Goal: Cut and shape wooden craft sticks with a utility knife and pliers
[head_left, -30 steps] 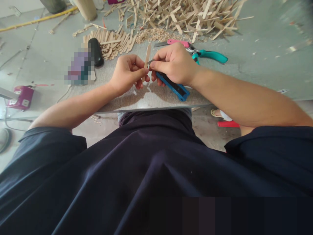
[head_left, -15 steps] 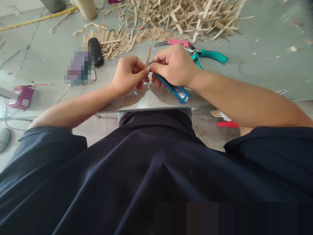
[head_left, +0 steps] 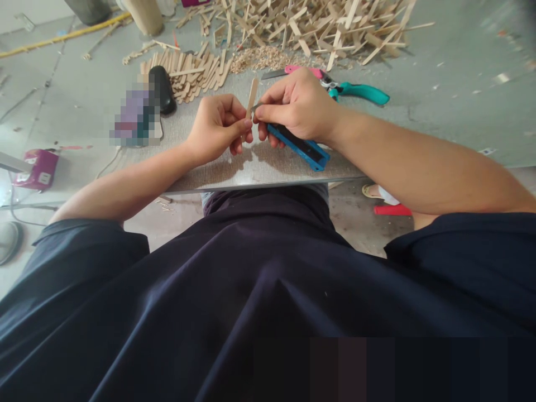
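Observation:
My left hand [head_left: 218, 125] pinches a flat wooden stick [head_left: 252, 92] upright above a grey board [head_left: 218, 167] lying across my lap. My right hand [head_left: 299, 106] is closed round a blue utility knife [head_left: 304, 148], whose blade tip rests against the stick's edge near my left thumb. The two hands touch at the fingertips.
Behind my hands lie a pink-handled knife [head_left: 304, 70] and teal pliers [head_left: 362, 92]. A neat row of sticks [head_left: 195, 70], wood shavings [head_left: 262, 56] and a big loose pile of sticks [head_left: 318, 25] cover the floor beyond. A black case [head_left: 162, 89] and a blurred object sit at left.
Both hands have stayed together with small shifts; the knife handle has tilted slightly and the stick sits a little higher in view.

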`<state>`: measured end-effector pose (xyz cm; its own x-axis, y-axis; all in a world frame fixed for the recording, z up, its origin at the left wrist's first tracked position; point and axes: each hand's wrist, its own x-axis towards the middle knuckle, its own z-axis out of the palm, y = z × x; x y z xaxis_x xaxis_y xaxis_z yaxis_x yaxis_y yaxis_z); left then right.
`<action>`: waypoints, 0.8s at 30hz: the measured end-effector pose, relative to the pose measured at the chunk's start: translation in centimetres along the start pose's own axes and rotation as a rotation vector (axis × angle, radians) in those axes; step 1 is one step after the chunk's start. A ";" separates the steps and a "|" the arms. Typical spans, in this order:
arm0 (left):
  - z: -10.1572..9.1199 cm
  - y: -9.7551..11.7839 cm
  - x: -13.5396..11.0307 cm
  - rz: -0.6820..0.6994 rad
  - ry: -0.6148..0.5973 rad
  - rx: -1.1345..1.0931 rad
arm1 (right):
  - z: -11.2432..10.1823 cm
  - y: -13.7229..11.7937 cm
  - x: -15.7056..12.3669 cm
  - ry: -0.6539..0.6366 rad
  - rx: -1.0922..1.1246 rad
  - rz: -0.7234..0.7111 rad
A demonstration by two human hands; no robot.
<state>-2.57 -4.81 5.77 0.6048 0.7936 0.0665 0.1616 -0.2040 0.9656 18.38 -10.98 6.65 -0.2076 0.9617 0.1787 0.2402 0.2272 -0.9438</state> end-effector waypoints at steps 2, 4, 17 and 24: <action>0.0 0.1 0.0 0.006 -0.008 -0.010 | 0.0 -0.3 -0.2 -0.001 0.048 -0.005; 0.1 0.3 -0.1 0.014 -0.007 -0.018 | 0.0 -0.4 -0.2 -0.003 0.084 -0.006; 0.3 0.5 0.0 0.006 -0.031 -0.056 | -0.7 -0.1 0.0 -0.062 0.146 -0.035; 0.6 0.8 -0.1 0.035 -0.022 -0.142 | -0.4 -0.2 0.3 -0.009 0.123 -0.005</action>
<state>-2.07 -5.40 6.35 0.6251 0.7745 0.0971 0.0289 -0.1473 0.9887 18.62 -10.65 6.96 -0.2173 0.9590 0.1820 0.1214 0.2115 -0.9698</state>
